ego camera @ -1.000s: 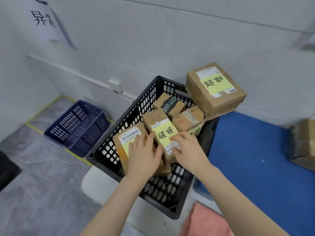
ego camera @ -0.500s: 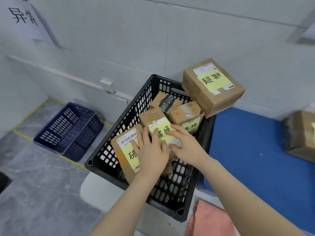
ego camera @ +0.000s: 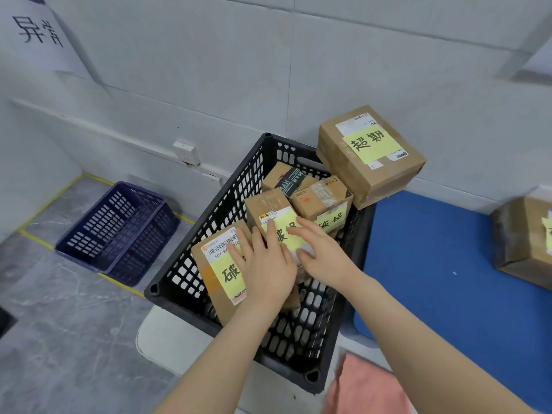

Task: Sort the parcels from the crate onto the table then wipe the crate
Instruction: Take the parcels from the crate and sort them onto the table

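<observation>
Inside black crate (ego camera: pixel 203 234): left hand (ego camera: pixel 265 264) flat, fingers spread, on front parcel (ego camera: pixel 218 258); right hand (ego camera: pixel 325 255) flat on middle parcel (ego camera: pixel 265 204), neither gripping, probably squaring both for lift; large parcel (ego camera: pixel 367 156) perched on crate's far rim

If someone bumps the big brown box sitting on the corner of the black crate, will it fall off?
Probably easily: the big brown cardboard box sits tilted on the black plastic crate rim, partly overhanging the blue table. It likely stays stiff, since its taped sides look square.
</observation>
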Motion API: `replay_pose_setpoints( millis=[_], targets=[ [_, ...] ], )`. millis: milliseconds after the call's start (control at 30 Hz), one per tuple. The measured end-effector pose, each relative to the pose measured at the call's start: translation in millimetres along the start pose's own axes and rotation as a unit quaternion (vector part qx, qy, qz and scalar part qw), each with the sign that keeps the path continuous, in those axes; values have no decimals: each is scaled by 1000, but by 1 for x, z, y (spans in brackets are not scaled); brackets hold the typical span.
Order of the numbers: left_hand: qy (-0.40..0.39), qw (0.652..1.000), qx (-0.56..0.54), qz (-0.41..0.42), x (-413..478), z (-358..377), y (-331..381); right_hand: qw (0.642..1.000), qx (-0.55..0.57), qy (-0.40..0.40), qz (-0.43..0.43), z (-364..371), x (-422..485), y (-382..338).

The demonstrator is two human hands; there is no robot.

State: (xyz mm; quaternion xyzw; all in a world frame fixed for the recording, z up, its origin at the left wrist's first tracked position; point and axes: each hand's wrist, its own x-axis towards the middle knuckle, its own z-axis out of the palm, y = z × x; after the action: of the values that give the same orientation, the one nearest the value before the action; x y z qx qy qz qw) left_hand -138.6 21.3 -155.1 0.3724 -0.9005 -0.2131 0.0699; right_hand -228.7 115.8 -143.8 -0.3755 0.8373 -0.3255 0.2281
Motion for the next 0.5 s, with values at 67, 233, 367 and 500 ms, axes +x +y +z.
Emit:
replay_pose_setpoints(
  millis=[67,233,367,500],
  targets=[
    [-10,1000,-21,0,3,0,1,1000,6,0,-3,-2,2,0],
    [37,994,-97,45,-5,3,-5,998,5,39,-42,-7,0,-4],
    [83,971,-213,74,-12,-2,2,992,11,81,-98,-15,-2,-18],
    [100,917,-373,101,-22,-20,11,979,30,116,-162,-27,-9,-38]
  ],
)
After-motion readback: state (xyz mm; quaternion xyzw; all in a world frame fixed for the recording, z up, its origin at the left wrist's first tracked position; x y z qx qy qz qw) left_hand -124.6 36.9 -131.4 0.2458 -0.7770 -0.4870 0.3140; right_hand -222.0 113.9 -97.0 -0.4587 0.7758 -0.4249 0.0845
